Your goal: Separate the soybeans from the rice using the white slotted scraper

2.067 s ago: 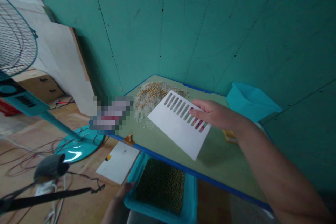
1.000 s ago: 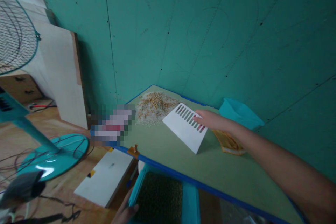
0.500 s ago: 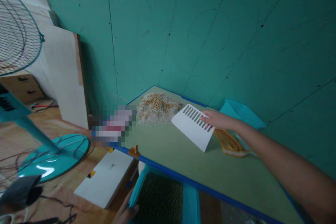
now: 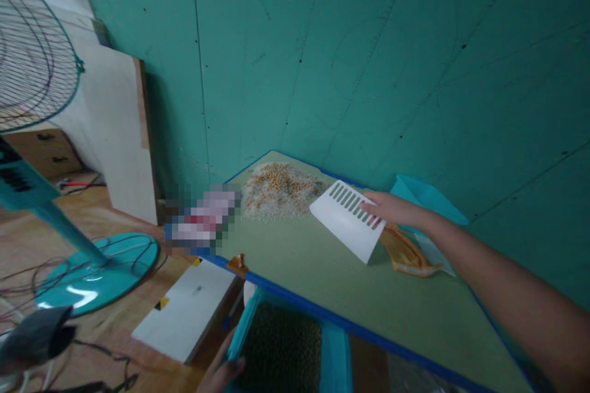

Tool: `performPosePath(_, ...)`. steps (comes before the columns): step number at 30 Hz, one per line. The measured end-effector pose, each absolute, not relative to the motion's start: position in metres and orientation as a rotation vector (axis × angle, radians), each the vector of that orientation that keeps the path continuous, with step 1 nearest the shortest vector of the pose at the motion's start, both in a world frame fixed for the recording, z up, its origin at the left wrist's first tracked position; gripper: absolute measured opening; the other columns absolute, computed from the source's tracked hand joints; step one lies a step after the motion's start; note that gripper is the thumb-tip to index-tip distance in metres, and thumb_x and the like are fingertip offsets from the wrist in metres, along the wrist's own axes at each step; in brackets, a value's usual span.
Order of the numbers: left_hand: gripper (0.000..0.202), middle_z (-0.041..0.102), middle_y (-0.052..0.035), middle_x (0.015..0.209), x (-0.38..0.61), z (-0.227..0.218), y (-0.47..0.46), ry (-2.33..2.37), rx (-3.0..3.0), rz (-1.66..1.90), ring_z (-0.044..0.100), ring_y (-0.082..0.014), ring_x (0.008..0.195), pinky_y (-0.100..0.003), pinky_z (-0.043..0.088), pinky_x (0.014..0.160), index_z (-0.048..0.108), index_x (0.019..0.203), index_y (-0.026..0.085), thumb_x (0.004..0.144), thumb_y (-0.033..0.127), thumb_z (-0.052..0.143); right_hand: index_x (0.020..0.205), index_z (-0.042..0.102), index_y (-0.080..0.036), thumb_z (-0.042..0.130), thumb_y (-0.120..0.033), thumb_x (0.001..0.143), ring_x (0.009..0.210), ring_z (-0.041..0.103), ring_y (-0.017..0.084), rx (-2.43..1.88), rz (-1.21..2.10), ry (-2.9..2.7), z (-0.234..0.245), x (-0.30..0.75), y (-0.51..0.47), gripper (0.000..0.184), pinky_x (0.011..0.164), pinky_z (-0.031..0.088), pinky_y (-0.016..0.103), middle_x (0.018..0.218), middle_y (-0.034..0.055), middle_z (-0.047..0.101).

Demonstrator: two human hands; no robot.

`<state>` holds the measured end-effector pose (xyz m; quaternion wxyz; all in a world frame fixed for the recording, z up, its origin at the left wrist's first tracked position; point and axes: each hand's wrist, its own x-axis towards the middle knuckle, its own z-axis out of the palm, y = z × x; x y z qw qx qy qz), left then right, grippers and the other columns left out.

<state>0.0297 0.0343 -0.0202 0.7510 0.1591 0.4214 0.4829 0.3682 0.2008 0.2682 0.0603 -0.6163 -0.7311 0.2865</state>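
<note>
My right hand [image 4: 399, 207] grips a white slotted plastic scraper [image 4: 346, 222] by its slotted edge. The scraper is tilted above the green tabletop [image 4: 295, 261], just right of a heap of tan beans mixed with clear white granules [image 4: 281, 190]. Below the table's front edge, my left hand [image 4: 222, 369] is closed on the left rim of a teal tub [image 4: 335, 353]. Dark green beans or pellets [image 4: 283, 344] fill the tub; its near end is cut off by the frame.
Brown and clear packaging [image 4: 408, 255] and a teal bag [image 4: 428, 199] lie at the table's right. A blurred-out item [image 4: 203, 221] is on the left corner. An orange clip [image 4: 238, 264] sits on the front edge. A teal fan [image 4: 96, 252] and cables stand left.
My right hand and the scraper have shifted slightly to the right, away from the heap. My left hand stays on the tub's rim. The camera view has turned a little.
</note>
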Motion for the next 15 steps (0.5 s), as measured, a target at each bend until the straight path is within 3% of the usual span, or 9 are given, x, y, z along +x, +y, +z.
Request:
performPosePath(3,0.028,0.075,-0.0047,0.074,0.031,-0.016,0.036,0.910,0.333,1.011,0.059,-0.0419,0.094,-0.050,0.034,0.096,0.062,0.039,0.030,0.022,0.034,0.084,0.093,0.047,-0.016,0.037,-0.028,0.087,0.064,0.061,0.013,-1.836,0.891,-2.187,0.280,0.362,0.195,0.017,0.054,0.049,0.023,0.090,0.0092,0.062)
performPosePath(6,0.030,0.074,-0.0041,0.075,0.037,-0.013,0.032,0.929,0.360,1.071,0.058,-0.0414,0.094,-0.050,0.034,0.095,0.067,0.049,0.029,0.025,0.038,0.083,0.087,0.046,-0.017,0.036,-0.028,0.086,0.065,0.061,0.013,-1.811,0.779,-2.185,0.294,0.352,0.190,0.015,0.055,0.048,0.023,0.087,0.0088,0.063)
performPosePath(10,0.045,0.075,-0.0025,0.076,0.039,-0.013,0.031,1.026,0.400,1.172,0.057,-0.0419,0.095,-0.053,0.034,0.094,0.071,0.075,0.029,0.033,0.044,0.079,0.085,0.046,-0.017,0.032,-0.030,0.088,0.066,0.061,0.015,-1.833,0.283,-2.352,0.302,0.332,0.183,0.019,0.054,0.042,0.022,0.083,0.0089,0.064)
performPosePath(15,0.056,0.075,-0.0046,0.073,0.032,-0.008,0.035,1.013,0.440,0.998,0.049,-0.0450,0.107,-0.054,0.036,0.092,0.070,0.078,0.027,0.025,0.041,0.081,0.097,0.047,-0.014,0.025,-0.029,0.090,0.069,0.061,0.022,-1.914,-0.368,-2.581,0.291,0.304,0.176,0.027,0.052,0.034,0.027,0.083,0.0136,0.065)
